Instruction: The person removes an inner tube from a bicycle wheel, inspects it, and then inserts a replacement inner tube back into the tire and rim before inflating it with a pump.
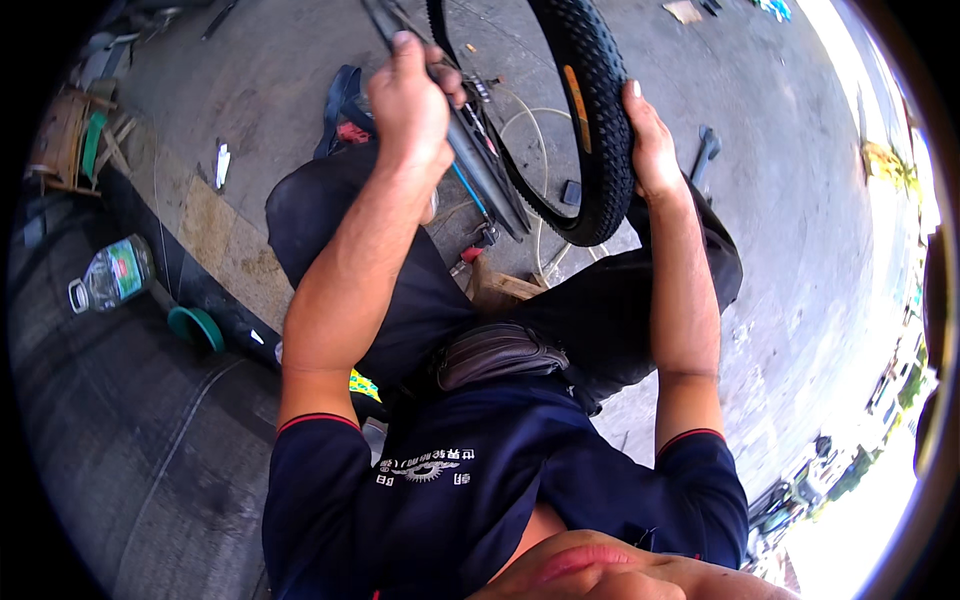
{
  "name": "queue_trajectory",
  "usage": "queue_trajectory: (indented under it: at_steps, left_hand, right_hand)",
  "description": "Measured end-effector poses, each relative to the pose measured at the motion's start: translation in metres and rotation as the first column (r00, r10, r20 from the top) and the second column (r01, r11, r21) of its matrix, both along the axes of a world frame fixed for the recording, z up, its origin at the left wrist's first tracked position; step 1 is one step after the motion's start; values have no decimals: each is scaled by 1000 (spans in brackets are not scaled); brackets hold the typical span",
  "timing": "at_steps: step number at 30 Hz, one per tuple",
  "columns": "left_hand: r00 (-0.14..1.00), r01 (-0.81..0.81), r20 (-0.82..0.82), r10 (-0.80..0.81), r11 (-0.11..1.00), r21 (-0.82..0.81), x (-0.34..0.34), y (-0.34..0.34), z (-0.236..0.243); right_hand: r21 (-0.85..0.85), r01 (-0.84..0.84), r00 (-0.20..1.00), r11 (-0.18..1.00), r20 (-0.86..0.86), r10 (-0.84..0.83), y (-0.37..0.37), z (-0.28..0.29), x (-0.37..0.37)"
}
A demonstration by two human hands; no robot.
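My left hand (412, 105) is closed around a flat, dark grey inner tube (490, 175), which hangs down in a long loop between my knees. On the right, a knobby black bicycle tyre (590, 110) with an orange label stands upright, its top cut off by the picture's edge. My right hand (655, 142) grips the tyre's outer right side, thumb on the tread; its other fingers are mostly hidden. Tube and tyre run close together at the middle, and I cannot tell whether they touch.
A pale hose (540, 165) curls on the floor behind the tyre. Near my knees are a red-ended tool (468, 256) and a small wooden stool (508, 285). A dark tool (706, 150) lies right. At left are a plastic bottle (115, 275), a green funnel (197, 328) and a wooden crate (65, 140).
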State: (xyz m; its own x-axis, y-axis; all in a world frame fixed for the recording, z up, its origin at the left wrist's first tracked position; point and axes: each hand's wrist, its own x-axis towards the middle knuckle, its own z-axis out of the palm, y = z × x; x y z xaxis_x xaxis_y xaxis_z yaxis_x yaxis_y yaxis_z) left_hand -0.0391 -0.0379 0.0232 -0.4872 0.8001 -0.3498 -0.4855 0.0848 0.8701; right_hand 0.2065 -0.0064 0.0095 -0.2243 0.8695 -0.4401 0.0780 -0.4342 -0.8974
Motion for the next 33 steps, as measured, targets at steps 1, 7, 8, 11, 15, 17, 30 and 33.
queue_trajectory:
  at_steps: [1, 7, 8, 11, 15, 17, 30, 33]
  left_hand:
    - [1000, -3, 19, 3, 1000, 1, -5, -1, -3]
    - [998, 54, -10, -55, 997, -52, -16, -2, 3]
    - [998, 63, 19, -62, 997, -52, -16, -1, 5]
    - [996, 76, 59, -72, 995, -61, -16, 2, 13]
    - [992, 115, 64, -112, 992, -41, -16, 0, 16]
    - [987, 134, 84, -134, 991, 2, -19, -1, 11]
    - [997, 72, 17, -71, 995, -75, 16, 8, 12]
    - [997, 80, 20, -79, 995, -68, 18, 8, 10]
  right_hand:
    - [20, -3, 1000, 1000, -13, 4, -2, 7, -4]
    - [76, -142, 981, 987, -119, 151, 2, 0, 2]
    - [92, -159, 975, 983, -142, 171, 2, -4, 2]
    - [123, -172, 970, 977, -151, 190, -1, 1, -4]
    - [169, -264, 954, 950, -100, 283, 0, 3, -10]
    - [153, -274, 949, 950, -116, 292, -2, 7, -13]
    - [220, -224, 962, 950, -105, 251, -3, -11, -8]
    - [127, -214, 902, 969, -356, 246, 3, -15, -5]
